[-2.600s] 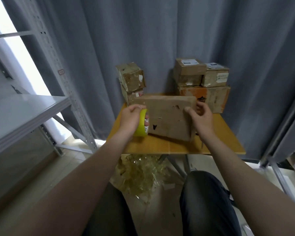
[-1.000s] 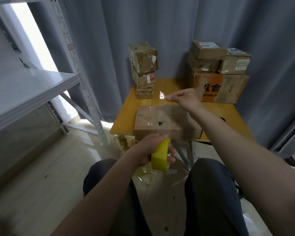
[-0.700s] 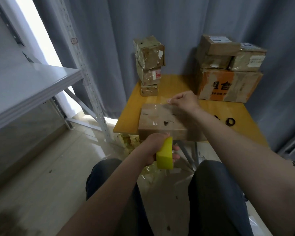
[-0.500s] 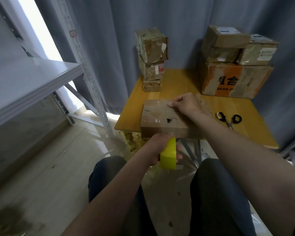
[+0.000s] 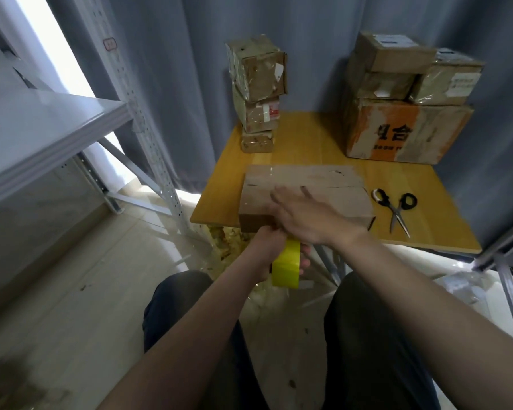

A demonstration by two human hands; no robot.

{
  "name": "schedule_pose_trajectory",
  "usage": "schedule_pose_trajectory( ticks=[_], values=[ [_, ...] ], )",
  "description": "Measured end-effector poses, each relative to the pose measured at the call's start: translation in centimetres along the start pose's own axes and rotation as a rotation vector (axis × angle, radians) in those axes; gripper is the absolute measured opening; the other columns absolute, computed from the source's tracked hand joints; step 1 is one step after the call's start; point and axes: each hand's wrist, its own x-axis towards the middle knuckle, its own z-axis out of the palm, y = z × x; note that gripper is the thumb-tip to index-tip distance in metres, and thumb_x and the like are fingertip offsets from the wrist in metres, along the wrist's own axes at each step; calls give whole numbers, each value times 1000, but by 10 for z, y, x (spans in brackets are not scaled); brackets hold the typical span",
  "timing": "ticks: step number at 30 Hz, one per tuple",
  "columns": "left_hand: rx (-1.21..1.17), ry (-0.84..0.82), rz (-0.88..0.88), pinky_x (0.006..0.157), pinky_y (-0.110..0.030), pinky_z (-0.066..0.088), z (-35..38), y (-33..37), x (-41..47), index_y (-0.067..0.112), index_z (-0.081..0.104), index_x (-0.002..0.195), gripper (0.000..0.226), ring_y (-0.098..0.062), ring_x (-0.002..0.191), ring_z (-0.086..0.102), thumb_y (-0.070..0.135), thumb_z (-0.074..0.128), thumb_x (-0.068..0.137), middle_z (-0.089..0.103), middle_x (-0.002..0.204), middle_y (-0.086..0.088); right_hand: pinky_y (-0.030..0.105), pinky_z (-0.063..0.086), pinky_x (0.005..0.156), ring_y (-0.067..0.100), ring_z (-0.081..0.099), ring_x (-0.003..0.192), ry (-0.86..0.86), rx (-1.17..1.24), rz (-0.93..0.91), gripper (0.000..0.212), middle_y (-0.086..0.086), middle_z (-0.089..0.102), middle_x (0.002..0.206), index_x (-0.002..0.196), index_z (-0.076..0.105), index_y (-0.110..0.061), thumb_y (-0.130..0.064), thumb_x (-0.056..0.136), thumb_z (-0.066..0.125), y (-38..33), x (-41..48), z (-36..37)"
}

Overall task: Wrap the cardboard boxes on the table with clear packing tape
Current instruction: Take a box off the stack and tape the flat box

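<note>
The flat cardboard box (image 5: 305, 196) lies at the near edge of the table (image 5: 308, 137). The step in hand seems to be laying a tape strip over its top and down its front side. To do this well, I think the strip should be pulled tight and straight from the tape roll (image 5: 286, 266) while the other hand rubs it down toward the edge, so that no bubble or fold remains. The box must be held firm, since so close to the rim it could slide. The clear strip itself I cannot make out. The right hand (image 5: 305, 217) lies flat on the top of the box, fingers straight and spread, pointing left, holding nothing. The left hand (image 5: 268, 247) is just below the front side of the box, its fingers closed round the yellow roll. To the right of the box lie scissors (image 5: 396, 207). Behind it stand a stack of small boxes (image 5: 256, 93) on the left and a pile of larger boxes (image 5: 406, 113) on the right.
</note>
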Motion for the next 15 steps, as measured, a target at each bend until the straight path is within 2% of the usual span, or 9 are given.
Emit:
schedule_pose_trajectory(
  ticks=[2,3,9,12,15],
  values=[
    [22,0,-5,52,-41,61,0,1,3,1,67,110,28,-33,60,71,21,48,110,74,77,-20,44,-8,128,12,-12,158,-106,-111,29,73,-3,-9,173,166,2,-19,-61,107,8,2,6,13],
    [29,-6,-9,51,-40,61,-1,1,4,-1,66,112,28,-33,59,71,21,48,110,74,77,-20,45,-10,128,10,-15,157,-112,-129,48,75,-3,-13,173,166,-1,-18,-62,106,6,5,12,14],
    [27,-2,-2,56,-40,61,3,1,2,14,54,105,15,-33,62,70,28,50,109,74,73,-17,50,-11,127,13,-17,158,-127,-118,166,79,-2,-16,172,166,-2,-18,-67,104,6,12,49,-2],
    [-15,-7,21,56,-38,60,3,0,4,9,55,108,18,-31,59,67,25,48,110,72,71,-16,53,-10,127,13,-19,157,-114,-105,171,83,-2,-17,172,166,-3,-18,-70,102,6,13,56,0],
    [-26,4,7,53,-38,58,5,2,6,1,55,124,27,-31,58,67,22,48,109,72,74,-18,53,-13,126,12,-14,158,-72,-129,112,78,-4,-12,173,166,0,-20,-66,104,4,17,46,-1]
  ],
)
